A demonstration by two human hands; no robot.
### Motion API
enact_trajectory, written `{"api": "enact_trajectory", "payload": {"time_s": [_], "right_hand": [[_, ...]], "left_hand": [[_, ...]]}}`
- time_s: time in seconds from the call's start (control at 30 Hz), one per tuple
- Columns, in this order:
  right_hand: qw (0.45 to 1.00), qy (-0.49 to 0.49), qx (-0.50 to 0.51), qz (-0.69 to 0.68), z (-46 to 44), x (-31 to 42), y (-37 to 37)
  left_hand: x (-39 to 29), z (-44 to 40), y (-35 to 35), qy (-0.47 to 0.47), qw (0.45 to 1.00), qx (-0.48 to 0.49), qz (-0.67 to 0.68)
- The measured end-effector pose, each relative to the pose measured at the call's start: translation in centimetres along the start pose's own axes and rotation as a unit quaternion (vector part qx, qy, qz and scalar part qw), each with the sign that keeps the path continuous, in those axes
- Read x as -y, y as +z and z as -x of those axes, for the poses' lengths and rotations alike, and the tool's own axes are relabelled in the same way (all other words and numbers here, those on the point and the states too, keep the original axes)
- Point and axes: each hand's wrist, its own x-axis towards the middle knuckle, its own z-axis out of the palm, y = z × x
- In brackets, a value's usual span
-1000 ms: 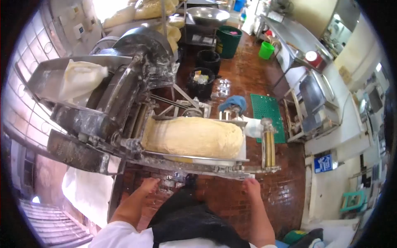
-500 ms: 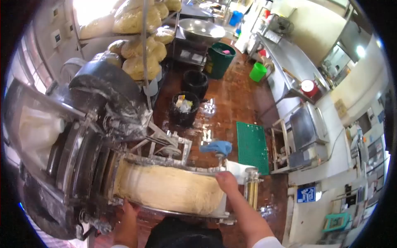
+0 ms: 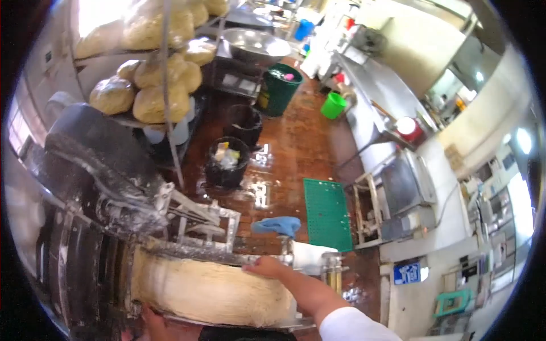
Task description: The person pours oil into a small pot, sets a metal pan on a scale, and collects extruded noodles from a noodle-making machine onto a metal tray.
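Note:
A long, thick slab of pale dough (image 3: 210, 292) lies in the metal tray of a floury roller machine (image 3: 108, 176). My right hand (image 3: 266, 267) is at the dough's far edge, right of its middle, with its fingers bent together; whether they pinch any dough is too small to tell. Low at the tray's near left corner is my left hand (image 3: 152, 319), partly cut off by the frame, its fingers hard to make out. A blue cloth (image 3: 276, 225) hangs on a part behind the tray.
Dough lumps (image 3: 162, 102) fill a rack at the left. Black bins (image 3: 226, 165), a green bin (image 3: 278, 90) and a green mat (image 3: 328, 215) stand or lie on the floor beyond. A steel table (image 3: 387, 85) runs along the right.
Both hands have come up from beside my body to the tray. My right hand has since moved left along the dough's far edge. The view has swung, and the machine now sits lower left.

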Motion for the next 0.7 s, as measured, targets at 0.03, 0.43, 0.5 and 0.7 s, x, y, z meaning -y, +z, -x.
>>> {"api": "enact_trajectory", "payload": {"time_s": [0.03, 0.43, 0.5, 0.7], "right_hand": [[1.000, -0.001, 0.000, 0.015, 0.3, 0.3, 0.1], [0.988, 0.079, -0.092, 0.094, 16.9, -4.7, -1.2], [0.990, 0.111, -0.063, 0.061, 20.3, -6.8, -0.6], [0.983, 0.174, -0.056, -0.021, 28.2, -15.7, 5.0]], "left_hand": [[-0.2, -0.7, -1.0, 0.011, 1.000, -0.006, -0.012], [8.4, 1.1, -6.8, 0.188, 0.865, 0.223, -0.409], [8.1, 8.4, -1.1, -0.194, 0.979, 0.063, 0.022], [14.2, 14.9, -0.9, -0.107, 0.981, 0.153, -0.059]]}}
